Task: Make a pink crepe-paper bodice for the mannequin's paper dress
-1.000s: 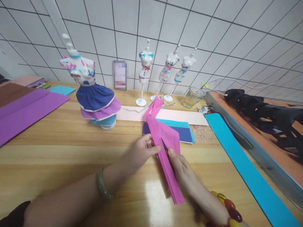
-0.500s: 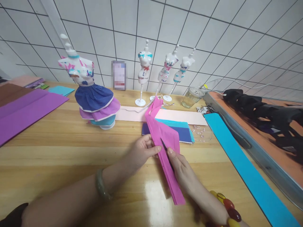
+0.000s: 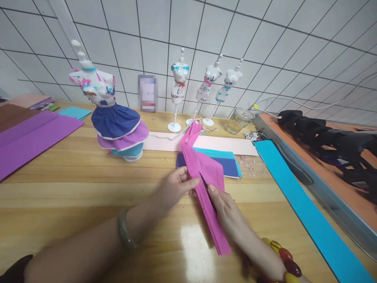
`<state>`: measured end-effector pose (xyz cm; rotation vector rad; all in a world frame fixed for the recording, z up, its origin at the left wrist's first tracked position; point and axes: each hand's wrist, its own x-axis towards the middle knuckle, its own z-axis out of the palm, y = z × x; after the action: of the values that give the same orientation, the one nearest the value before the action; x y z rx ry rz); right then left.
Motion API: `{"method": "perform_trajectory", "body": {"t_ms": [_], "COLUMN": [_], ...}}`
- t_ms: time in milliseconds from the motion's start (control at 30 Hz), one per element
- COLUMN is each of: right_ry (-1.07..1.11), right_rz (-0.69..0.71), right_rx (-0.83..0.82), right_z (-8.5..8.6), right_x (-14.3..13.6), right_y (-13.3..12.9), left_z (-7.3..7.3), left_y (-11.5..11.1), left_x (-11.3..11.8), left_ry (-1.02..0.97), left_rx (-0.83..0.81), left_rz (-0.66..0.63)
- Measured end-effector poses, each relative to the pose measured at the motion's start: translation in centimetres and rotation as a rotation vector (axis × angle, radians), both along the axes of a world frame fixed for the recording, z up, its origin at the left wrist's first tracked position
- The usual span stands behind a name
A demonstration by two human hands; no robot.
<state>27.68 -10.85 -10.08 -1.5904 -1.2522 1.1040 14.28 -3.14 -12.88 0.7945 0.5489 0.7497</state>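
Long folded strips of bright pink sheet, fabric or thin paper, lie slantwise over the middle of the table. My left hand pinches their left edge between thumb and fingers. From the right, my right hand grips dark, slender scissors, thumb on top. Their pointed blade lies along the pink sheet, its tip just right of my left thumb; the handles are hidden in my palm. Beneath the pink sheet are a folded navy piece and a turquoise piece.
A mannequin in a tiered skirt stands at left, near purple sheets. Small mannequins and a glass jar line the wall. A pale pink strip, beads, a blue strip and an orange-topped case occupy the right side.
My left hand has shifted very slightly, its thumb a little higher on the pink sheet. The scissors and my right hand stay nearly in place. The view has moved a touch.
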Motion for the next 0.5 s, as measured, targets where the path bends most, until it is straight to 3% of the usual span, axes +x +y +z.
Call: {"method": "perform_trajectory", "body": {"t_ms": [200, 500], "right_ry": [-0.019, -0.054], "right_rz": [-0.010, -0.047], "right_rx": [-0.003, -0.039], "right_z": [0.24, 0.30], "right_x": [-0.25, -0.21], "right_y": [-0.22, -0.66], "left_z": [0.65, 0.16], "left_y": [0.51, 0.09], "left_x": [-0.22, -0.14], "left_ry": [-0.020, -0.005], "left_rx": [-0.075, 0.004], "left_rz": [0.086, 0.030]}}
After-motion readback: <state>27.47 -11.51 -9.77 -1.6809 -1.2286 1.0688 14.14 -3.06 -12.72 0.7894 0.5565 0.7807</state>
